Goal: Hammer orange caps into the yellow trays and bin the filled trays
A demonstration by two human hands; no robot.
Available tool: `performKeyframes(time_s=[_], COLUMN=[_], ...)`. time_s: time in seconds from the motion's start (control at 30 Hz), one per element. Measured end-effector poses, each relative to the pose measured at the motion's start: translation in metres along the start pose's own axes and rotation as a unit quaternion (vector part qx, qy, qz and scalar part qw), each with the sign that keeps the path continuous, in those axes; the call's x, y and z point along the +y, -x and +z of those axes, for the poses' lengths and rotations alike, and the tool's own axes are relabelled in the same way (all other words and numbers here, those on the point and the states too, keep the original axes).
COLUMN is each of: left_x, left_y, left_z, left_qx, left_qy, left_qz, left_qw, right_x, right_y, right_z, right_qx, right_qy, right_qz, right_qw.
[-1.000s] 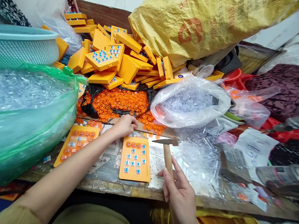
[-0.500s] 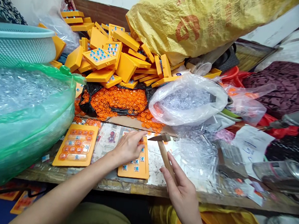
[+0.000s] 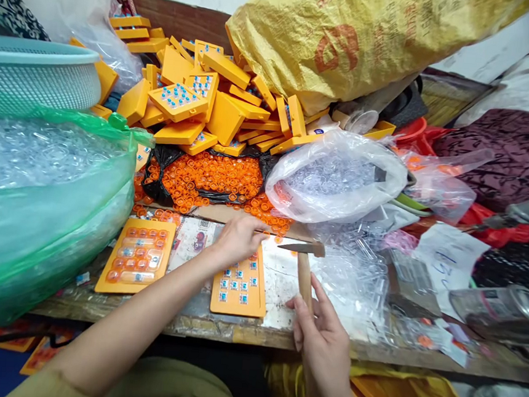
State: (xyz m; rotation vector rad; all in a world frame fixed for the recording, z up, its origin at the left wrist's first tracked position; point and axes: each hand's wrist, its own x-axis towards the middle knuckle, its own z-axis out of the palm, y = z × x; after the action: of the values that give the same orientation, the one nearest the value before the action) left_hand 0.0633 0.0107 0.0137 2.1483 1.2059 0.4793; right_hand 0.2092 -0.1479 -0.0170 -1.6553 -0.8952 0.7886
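My left hand (image 3: 239, 241) reaches over the top of an orange-yellow tray (image 3: 238, 306). Its fingers are curled together beside loose orange rings (image 3: 281, 228); what lies between the fingertips is too small to make out. Several small clear pieces with blue centres (image 3: 234, 285) sit in rows on this tray, its upper part partly hidden by the hand. My right hand (image 3: 321, 336) is closed around the wooden handle of a hammer (image 3: 304, 276). The hammer's head points left, raised over the bench right of the tray.
At left lies a second tray (image 3: 146, 282) filled with orange rings and clear pieces. A black bag (image 3: 157, 180) of orange rings and a white bag (image 3: 286, 208) of clear parts stand behind. A green bag (image 3: 82, 219), piled yellow trays (image 3: 225, 118) and a yellow sack (image 3: 282, 45) surround the bench.
My left hand has moved up and slightly right toward the loose rings, uncovering more of the tray. My right hand has shifted the hammer to the right, and its handle is more upright.
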Motion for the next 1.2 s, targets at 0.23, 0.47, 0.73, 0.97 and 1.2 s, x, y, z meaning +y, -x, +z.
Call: performKeyframes(time_s=[0.23,0.47,0.73,0.97,1.2], left_x=[0.010,-0.046,-0.030,-0.009,-0.017], left_y=[-0.034,-0.024,0.025,0.061,0.063], left_z=[0.009,-0.024,-0.010,0.023,0.034], left_qx=[-0.037,0.048,0.083,0.118,0.170], left_qy=[-0.048,-0.067,-0.006,-0.011,-0.055], left_qz=[0.011,-0.041,0.037,0.131,0.140], left_qw=[0.998,0.996,0.996,0.984,0.974], right_x=[-0.005,-0.003,0.003,-0.004,-0.017], right_y=[0.001,-0.002,0.005,0.015,0.015], right_z=[0.003,0.003,-0.008,-0.014,-0.013], right_qx=[0.004,-0.017,-0.035,-0.075,-0.089], right_qy=[-0.086,-0.076,0.058,0.210,0.269], right_qz=[0.084,0.083,0.007,-0.202,-0.270], right_qw=[0.993,0.994,0.998,0.954,0.920])
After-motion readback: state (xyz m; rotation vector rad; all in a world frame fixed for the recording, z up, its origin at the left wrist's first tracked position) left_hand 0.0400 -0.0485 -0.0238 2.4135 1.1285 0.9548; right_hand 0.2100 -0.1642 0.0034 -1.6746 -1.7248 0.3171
